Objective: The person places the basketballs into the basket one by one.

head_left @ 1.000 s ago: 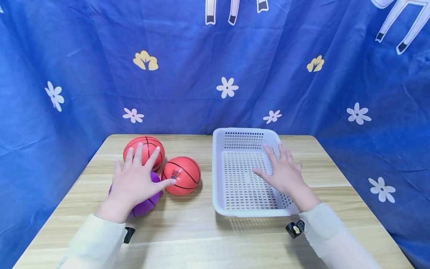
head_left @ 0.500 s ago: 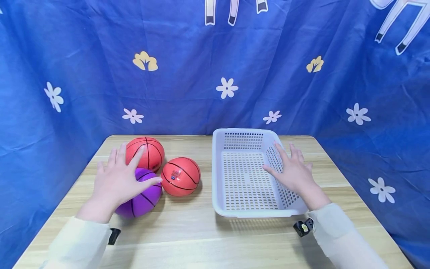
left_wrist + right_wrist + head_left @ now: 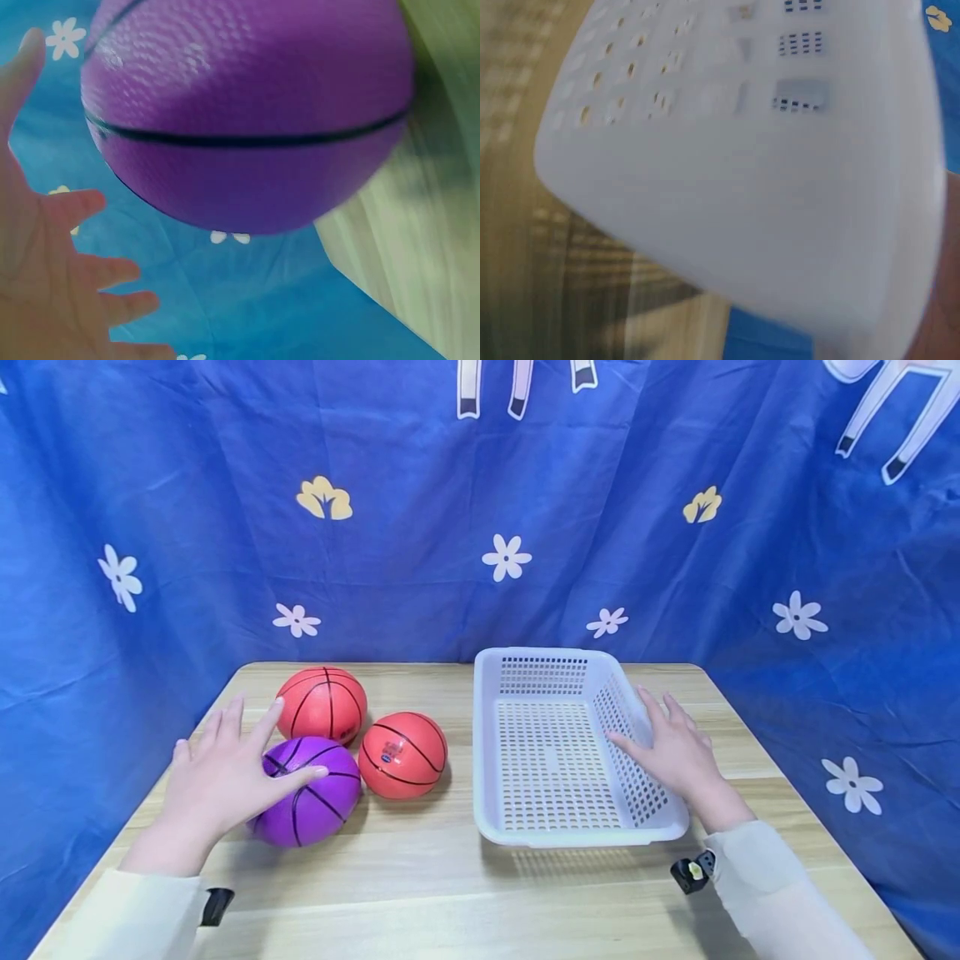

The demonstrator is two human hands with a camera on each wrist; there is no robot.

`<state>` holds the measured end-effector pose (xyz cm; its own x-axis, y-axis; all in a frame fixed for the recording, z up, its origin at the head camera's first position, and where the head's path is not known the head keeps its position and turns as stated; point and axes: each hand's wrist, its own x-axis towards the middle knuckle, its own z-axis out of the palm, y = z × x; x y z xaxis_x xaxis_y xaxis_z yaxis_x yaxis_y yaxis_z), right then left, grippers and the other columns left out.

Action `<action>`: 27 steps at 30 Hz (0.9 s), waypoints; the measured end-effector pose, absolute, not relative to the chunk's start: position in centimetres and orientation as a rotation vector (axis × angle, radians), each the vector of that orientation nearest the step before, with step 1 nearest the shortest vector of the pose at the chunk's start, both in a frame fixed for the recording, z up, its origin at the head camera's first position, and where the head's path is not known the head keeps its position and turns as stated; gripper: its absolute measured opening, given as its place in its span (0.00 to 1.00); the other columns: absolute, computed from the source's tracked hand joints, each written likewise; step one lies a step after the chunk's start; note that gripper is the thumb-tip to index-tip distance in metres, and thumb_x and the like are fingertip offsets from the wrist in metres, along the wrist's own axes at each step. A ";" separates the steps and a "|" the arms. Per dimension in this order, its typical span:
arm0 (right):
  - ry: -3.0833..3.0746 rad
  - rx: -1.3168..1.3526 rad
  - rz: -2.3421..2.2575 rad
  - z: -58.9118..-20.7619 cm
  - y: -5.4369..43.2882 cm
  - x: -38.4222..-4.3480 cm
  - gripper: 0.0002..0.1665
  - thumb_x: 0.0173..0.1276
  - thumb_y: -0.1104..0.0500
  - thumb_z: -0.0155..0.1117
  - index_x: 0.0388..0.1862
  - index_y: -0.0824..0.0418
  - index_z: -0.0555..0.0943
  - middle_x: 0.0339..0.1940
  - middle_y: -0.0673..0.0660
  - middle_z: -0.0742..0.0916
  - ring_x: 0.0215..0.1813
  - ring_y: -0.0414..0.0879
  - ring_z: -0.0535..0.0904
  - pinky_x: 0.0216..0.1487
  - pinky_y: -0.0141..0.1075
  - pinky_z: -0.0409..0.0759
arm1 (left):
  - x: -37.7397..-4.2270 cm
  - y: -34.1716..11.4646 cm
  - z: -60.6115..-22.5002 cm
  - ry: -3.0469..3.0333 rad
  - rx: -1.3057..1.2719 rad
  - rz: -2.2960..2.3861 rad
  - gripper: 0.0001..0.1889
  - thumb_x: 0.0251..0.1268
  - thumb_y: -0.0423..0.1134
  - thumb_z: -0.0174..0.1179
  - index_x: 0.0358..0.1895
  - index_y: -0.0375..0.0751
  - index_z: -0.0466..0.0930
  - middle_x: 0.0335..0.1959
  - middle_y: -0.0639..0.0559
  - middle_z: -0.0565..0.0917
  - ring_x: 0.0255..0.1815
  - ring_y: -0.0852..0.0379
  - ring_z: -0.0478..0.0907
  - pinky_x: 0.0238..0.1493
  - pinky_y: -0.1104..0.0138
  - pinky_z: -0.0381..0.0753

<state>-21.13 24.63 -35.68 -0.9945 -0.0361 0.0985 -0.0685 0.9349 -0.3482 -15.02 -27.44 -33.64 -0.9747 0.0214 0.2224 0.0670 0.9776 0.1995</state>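
A blue curtain [image 3: 405, 543] behind a table [image 3: 420, 893] suggests a booth.

One purple ball [image 3: 318, 802] and two red balls [image 3: 402, 754], three in all, appear left of centre in the head view, with one pale basket [image 3: 483, 752] right of centre. Two hands, one left hand [image 3: 221, 768] and one right hand [image 3: 678, 756], two pale sleeves [image 3: 787, 893] and two black wrist devices [image 3: 217, 907] occupy the lower half, over one table [image 3: 420, 893]. The blue fabric [image 3: 420, 485] behind bears six whole white flowers [image 3: 506, 557], two yellow trees [image 3: 333, 503] and, along the upper edge, five printed animal legs [image 3: 468, 389].
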 end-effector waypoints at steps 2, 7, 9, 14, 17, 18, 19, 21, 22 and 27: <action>-2.998 0.081 0.561 -35.9 25.0 -21.2 0.58 0.60 0.24 0.49 0.78 0.53 0.44 0.74 0.74 0.50 0.70 0.75 0.46 0.58 0.74 0.46 | -14.8 -27.8 -33.9 -2.910 -0.060 -0.307 0.59 0.43 0.78 0.56 0.75 0.43 0.50 0.71 0.24 0.42 0.70 0.26 0.36 0.53 0.25 0.40; -3.013 0.067 0.639 -36.4 25.7 -21.4 0.59 0.61 0.27 0.54 0.78 0.55 0.43 0.73 0.75 0.52 0.69 0.76 0.49 0.57 0.73 0.53 | -14.2 -28.6 -34.4 -2.926 -0.062 -0.298 0.60 0.43 0.77 0.57 0.76 0.45 0.48 0.71 0.24 0.44 0.71 0.26 0.36 0.52 0.26 0.45; -3.018 0.062 0.681 -36.6 25.9 -21.5 0.60 0.61 0.27 0.54 0.78 0.56 0.42 0.72 0.76 0.53 0.68 0.76 0.51 0.56 0.73 0.57 | -14.1 -28.9 -34.5 -2.928 -0.073 -0.308 0.60 0.44 0.76 0.58 0.76 0.46 0.46 0.71 0.23 0.45 0.70 0.25 0.37 0.53 0.27 0.46; -3.015 0.061 0.795 -37.1 26.3 -21.7 0.60 0.62 0.30 0.56 0.78 0.60 0.42 0.72 0.76 0.54 0.68 0.75 0.53 0.58 0.70 0.59 | -13.6 -29.3 -34.8 -2.937 -0.108 -0.394 0.59 0.45 0.73 0.61 0.76 0.44 0.47 0.70 0.22 0.46 0.66 0.19 0.44 0.54 0.26 0.46; -3.006 0.060 0.883 -37.3 26.6 -21.7 0.59 0.63 0.32 0.57 0.77 0.62 0.43 0.71 0.76 0.56 0.66 0.75 0.57 0.59 0.67 0.62 | -13.4 -29.5 -35.0 -2.964 -0.117 -0.452 0.58 0.46 0.70 0.63 0.76 0.43 0.47 0.70 0.22 0.44 0.64 0.17 0.46 0.50 0.24 0.49; -3.004 0.059 0.912 -37.3 26.6 -21.8 0.58 0.64 0.32 0.57 0.77 0.63 0.43 0.71 0.76 0.56 0.66 0.75 0.58 0.59 0.66 0.62 | -13.4 -29.6 -35.0 -2.968 -0.115 -0.462 0.58 0.46 0.70 0.63 0.76 0.43 0.48 0.70 0.22 0.45 0.63 0.17 0.48 0.48 0.24 0.52; -3.003 0.053 0.951 -37.4 26.7 -21.8 0.58 0.64 0.33 0.57 0.77 0.64 0.43 0.71 0.77 0.57 0.66 0.75 0.58 0.59 0.65 0.63 | -13.4 -29.6 -35.1 -2.978 -0.117 -0.474 0.58 0.46 0.70 0.64 0.76 0.43 0.47 0.70 0.22 0.45 0.63 0.16 0.48 0.45 0.23 0.54; -3.002 0.035 1.020 -37.5 26.9 -21.8 0.57 0.65 0.33 0.56 0.77 0.65 0.43 0.70 0.78 0.58 0.64 0.75 0.61 0.59 0.63 0.65 | -13.3 -29.7 -35.2 -2.989 -0.125 -0.493 0.58 0.46 0.69 0.65 0.76 0.43 0.47 0.70 0.22 0.46 0.62 0.16 0.50 0.42 0.23 0.58; -3.004 0.022 1.050 -37.5 27.0 -21.8 0.57 0.65 0.34 0.56 0.77 0.65 0.43 0.70 0.78 0.59 0.65 0.74 0.61 0.59 0.63 0.66 | -13.3 -29.7 -35.2 -2.990 -0.130 -0.504 0.59 0.45 0.69 0.65 0.76 0.43 0.47 0.69 0.21 0.46 0.61 0.16 0.50 0.40 0.24 0.60; -3.002 -0.011 1.124 -37.8 27.4 -22.0 0.56 0.66 0.33 0.55 0.76 0.67 0.46 0.67 0.77 0.64 0.65 0.71 0.63 0.59 0.60 0.68 | -13.3 -29.7 -35.6 -2.988 -0.166 -0.571 0.60 0.43 0.68 0.68 0.76 0.43 0.46 0.68 0.21 0.50 0.62 0.18 0.53 0.40 0.26 0.64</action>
